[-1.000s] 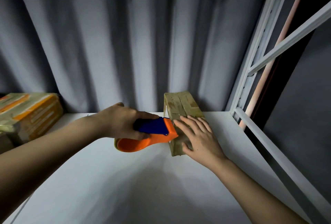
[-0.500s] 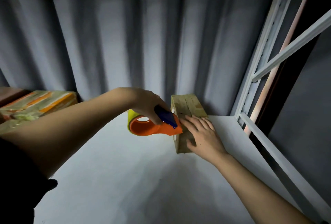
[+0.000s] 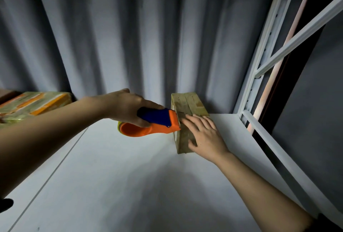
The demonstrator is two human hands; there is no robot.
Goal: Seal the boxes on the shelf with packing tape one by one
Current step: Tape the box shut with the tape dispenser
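A small brown cardboard box (image 3: 187, 104) stands on the white shelf (image 3: 120, 176), close to the back curtain. My right hand (image 3: 205, 135) lies flat on the near part of its top with the fingers spread. My left hand (image 3: 130, 106) grips an orange and blue tape dispenser (image 3: 157, 124) by its handle. The dispenser's toothed front edge touches the box's upper left edge, just beside my right fingertips. A bit of the yellowish tape roll shows at the dispenser's back end.
A taped box with orange stripes (image 3: 35, 104) lies at the far left of the shelf. A grey curtain (image 3: 130, 37) hangs behind. The white metal rack post and braces (image 3: 259, 68) border the shelf on the right.
My left hand has shifted the dispenser along the box's left edge, and it now sits higher and flatter against the upper edge. My right hand stays pressed on the box top.
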